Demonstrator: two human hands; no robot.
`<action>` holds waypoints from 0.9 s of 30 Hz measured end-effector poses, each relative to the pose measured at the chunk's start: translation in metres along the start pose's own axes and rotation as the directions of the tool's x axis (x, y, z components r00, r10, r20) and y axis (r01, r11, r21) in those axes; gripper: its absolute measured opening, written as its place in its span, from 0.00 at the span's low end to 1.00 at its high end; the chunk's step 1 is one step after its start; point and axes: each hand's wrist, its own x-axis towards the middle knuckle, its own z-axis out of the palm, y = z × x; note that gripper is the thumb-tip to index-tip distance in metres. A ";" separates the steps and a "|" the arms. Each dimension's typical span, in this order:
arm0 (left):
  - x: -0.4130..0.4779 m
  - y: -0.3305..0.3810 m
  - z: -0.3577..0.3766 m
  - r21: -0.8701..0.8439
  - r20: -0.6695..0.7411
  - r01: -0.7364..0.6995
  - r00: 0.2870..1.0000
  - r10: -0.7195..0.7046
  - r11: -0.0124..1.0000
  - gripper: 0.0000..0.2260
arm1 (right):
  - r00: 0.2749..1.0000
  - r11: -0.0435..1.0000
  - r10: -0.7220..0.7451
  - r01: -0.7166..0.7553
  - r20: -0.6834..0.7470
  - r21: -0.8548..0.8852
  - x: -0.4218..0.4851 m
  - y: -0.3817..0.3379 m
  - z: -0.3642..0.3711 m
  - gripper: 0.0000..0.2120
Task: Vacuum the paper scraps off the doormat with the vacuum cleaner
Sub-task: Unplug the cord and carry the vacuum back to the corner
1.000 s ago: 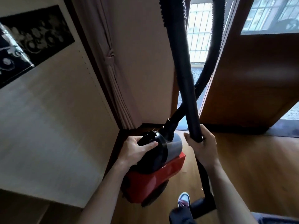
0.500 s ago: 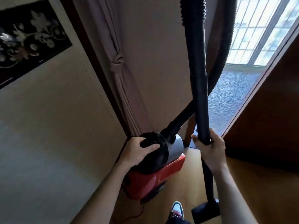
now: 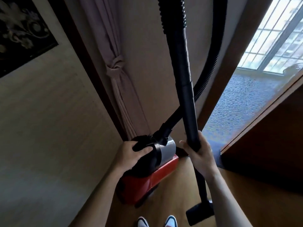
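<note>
Hands (image 3: 131,155) (image 3: 200,155) on vacuum cleaner (image 3: 147,182), wand (image 3: 188,104)

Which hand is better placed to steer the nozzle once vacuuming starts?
Right. The right hand grips the wand, whose floor nozzle sits at its lower end beside that arm. The left hand grips the black top of the canister, so it looks occupied.

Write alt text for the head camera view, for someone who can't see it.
Seen from above, a person's left hand grips the top of a red and black vacuum cleaner while the right hand grips its black wand, which runs down to the floor nozzle. A tied curtain hangs behind; a bright window is at right.
</note>
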 end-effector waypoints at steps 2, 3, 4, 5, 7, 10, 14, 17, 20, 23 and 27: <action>0.010 -0.003 -0.005 -0.017 0.011 0.013 1.000 -0.012 1.000 0.18 | 0.999 0.998 -0.032 0.030 0.030 0.053 0.005 0.001 0.003 0.10; 0.015 -0.005 -0.007 -0.022 0.013 0.016 1.000 -0.016 1.000 0.18 | 0.999 0.997 -0.032 0.029 0.037 0.076 0.008 0.002 0.006 0.10; 0.020 -0.008 -0.009 -0.022 0.016 0.017 1.000 -0.017 1.000 0.18 | 0.999 0.996 -0.024 0.021 0.033 0.092 0.011 0.004 0.008 0.12; 0.025 -0.010 -0.011 -0.017 0.019 0.016 1.000 -0.015 1.000 0.19 | 0.999 0.994 -0.017 0.014 0.027 0.106 0.015 0.005 0.011 0.14; 0.037 -0.016 -0.015 -0.008 0.026 0.014 1.000 -0.013 1.000 0.19 | 1.000 0.993 -0.009 0.006 0.025 0.115 0.025 0.009 0.019 0.19; 0.055 -0.027 -0.019 0.023 0.043 0.016 0.999 -0.017 1.000 0.20 | 0.999 0.997 -0.011 0.008 0.041 0.079 0.039 0.012 0.030 0.18; 0.078 -0.057 -0.014 0.048 0.059 0.038 0.997 -0.040 0.998 0.19 | 1.000 1.000 0.025 -0.025 0.017 -0.012 0.059 0.040 0.042 0.08; 0.092 -0.085 -0.008 0.068 0.058 0.069 0.996 -0.073 0.995 0.18 | 0.999 0.999 0.031 -0.031 -0.013 -0.019 0.074 0.070 0.055 0.10; 0.105 -0.117 0.000 0.065 0.067 0.114 0.991 -0.118 0.991 0.18 | 1.000 1.000 -0.011 0.010 -0.017 -0.010 0.089 0.104 0.074 0.12; 0.118 -0.155 0.014 0.079 0.039 0.155 0.987 -0.159 0.985 0.17 | 1.000 1.000 -0.010 0.010 -0.021 -0.007 0.101 0.148 0.098 0.14; 0.136 -0.217 0.037 0.070 -0.002 0.235 0.972 -0.235 0.970 0.13 | 0.999 1.000 0.004 -0.004 -0.045 0.007 0.112 0.215 0.131 0.12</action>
